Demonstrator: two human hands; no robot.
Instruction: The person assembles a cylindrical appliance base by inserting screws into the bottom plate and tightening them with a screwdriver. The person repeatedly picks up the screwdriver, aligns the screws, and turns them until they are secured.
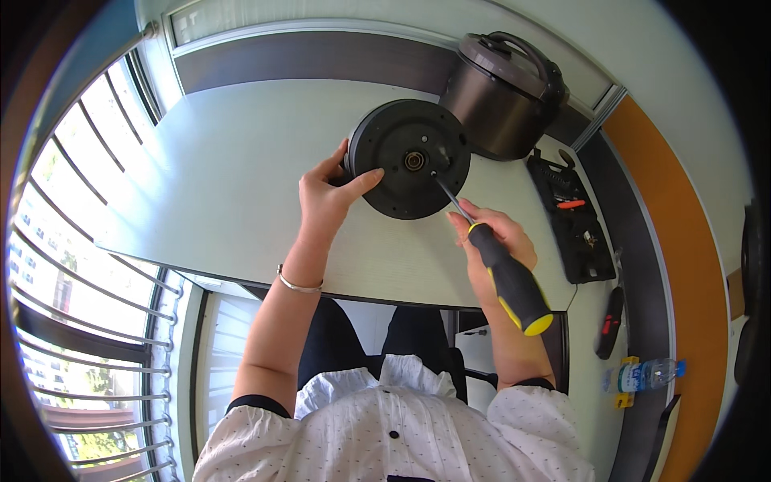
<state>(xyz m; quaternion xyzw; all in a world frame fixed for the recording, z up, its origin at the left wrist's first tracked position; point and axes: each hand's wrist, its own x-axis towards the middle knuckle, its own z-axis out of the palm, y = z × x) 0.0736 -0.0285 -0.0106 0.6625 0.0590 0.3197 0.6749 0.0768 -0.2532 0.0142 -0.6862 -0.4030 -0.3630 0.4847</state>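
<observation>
My left hand (328,191) grips a round black appliance part (405,197) by its left edge, thumb on the face and fingers behind the rim. The part is held tilted up over the table, its flat face toward me. At its centre a round opening shows brassy rings, and several small holes dot the face. In my right hand (512,234) is a screwdriver (514,281) with a thick black and yellow handle. Its metal shaft points up and left, and the tip meets the face just right of the central opening; whether a screw sits there I cannot tell.
A dark brown electric pressure cooker (506,96) stands at the back right of the white table (233,177). Right of it lies an open black tool case (574,217), then a black and red tool (610,323) and a water bottle (646,375). A barred window is at left.
</observation>
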